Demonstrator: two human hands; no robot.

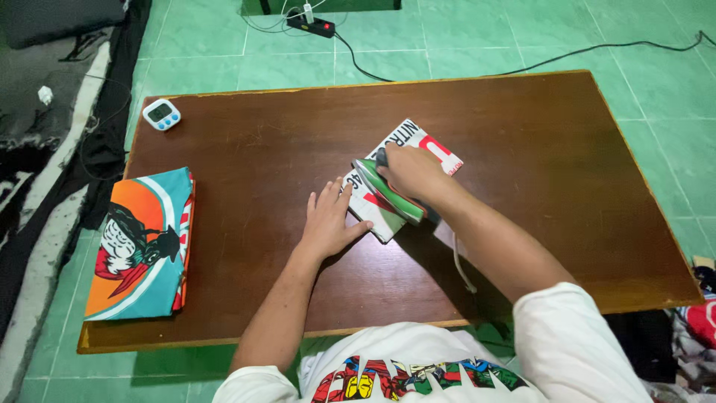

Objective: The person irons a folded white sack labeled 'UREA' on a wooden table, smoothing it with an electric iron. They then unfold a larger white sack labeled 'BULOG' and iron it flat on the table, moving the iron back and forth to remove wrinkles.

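A small folded white cloth with red and black print (pixel 419 144) lies near the middle of a brown wooden table (pixel 522 224). My right hand (pixel 410 170) grips the handle of a green and white iron (pixel 388 191) resting on the cloth. Flat on the tabletop, my left hand (pixel 328 218) has its fingers spread, and its fingertips touch the cloth's left edge. The iron's white cord (pixel 461 265) runs back toward me under my right forearm.
A folded colourful cloth with a cartoon print (pixel 142 242) lies at the table's left edge. A small white digital timer (pixel 162 114) sits at the far left corner. A black power strip (pixel 312 26) and cables lie on the green tiled floor beyond. Dark bedding lies at the left.
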